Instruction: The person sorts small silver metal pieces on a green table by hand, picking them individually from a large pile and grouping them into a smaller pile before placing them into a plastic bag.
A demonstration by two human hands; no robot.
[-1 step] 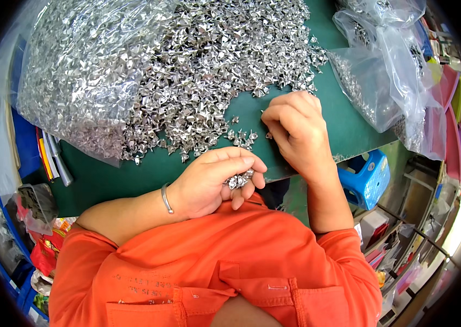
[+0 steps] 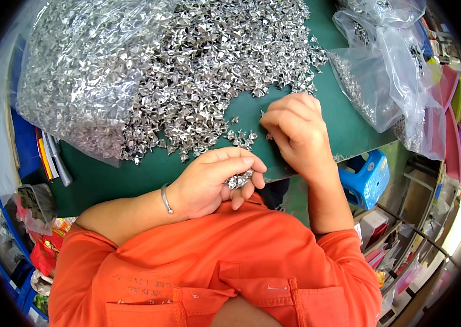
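A large heap of small shiny bent metal pieces covers the far side of the green table. At the table's near edge, my left hand is cupped, fingers curled round several small metal pieces. My right hand is closed over the tabletop, right of the heap's near edge. Its fingertips are bent under and largely hidden. Specks of metal show beside its fingers, but I cannot tell whether it grips one. Between the hands, a few loose metal pieces lie apart from the heap.
A clear plastic bag lies over the heap's left part. More clear bags with metal pieces rest at the right edge. Pens lie at the left. A blue plastic stool stands below the table on the right.
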